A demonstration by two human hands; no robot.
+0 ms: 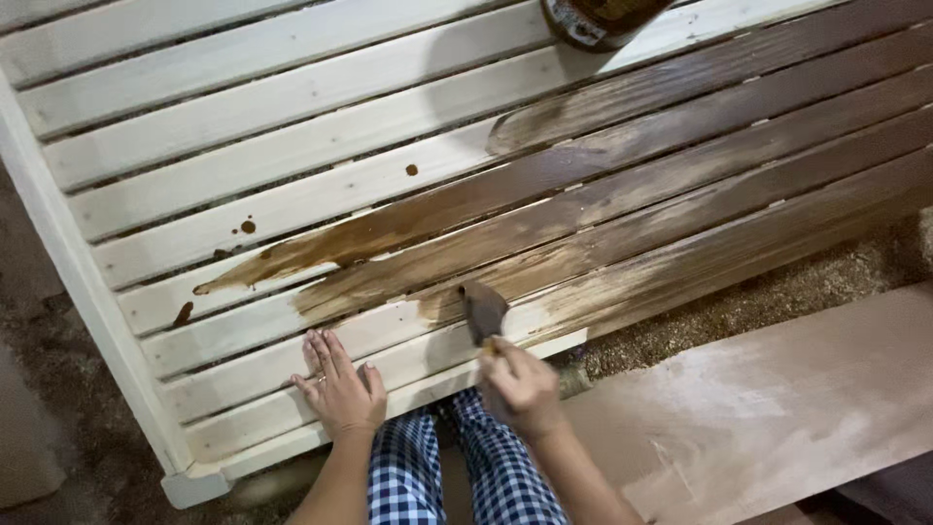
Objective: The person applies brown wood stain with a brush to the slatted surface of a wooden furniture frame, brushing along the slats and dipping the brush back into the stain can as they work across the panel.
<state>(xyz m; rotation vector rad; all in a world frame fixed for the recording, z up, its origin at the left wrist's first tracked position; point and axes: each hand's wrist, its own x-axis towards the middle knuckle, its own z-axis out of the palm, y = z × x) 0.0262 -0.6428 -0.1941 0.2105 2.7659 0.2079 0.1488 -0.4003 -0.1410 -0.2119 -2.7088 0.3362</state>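
Observation:
A pale wooden slatted panel [253,107] lies flat on the ground, its right part stained dark brown [680,185]. My right hand [520,384] grips a paintbrush [483,311] whose bristles press on a slat near the panel's front edge, at the border of stained and bare wood. To the left of it, my left hand [340,384] rests flat with fingers spread on the bare front slats. Brown drips [248,227] dot the unstained wood on the left.
An open can of brown stain [593,19] stands on the panel at the top edge of view. A bare wooden board [777,408] lies on gritty ground at the right. My legs in blue checked trousers [466,476] are below the panel's edge.

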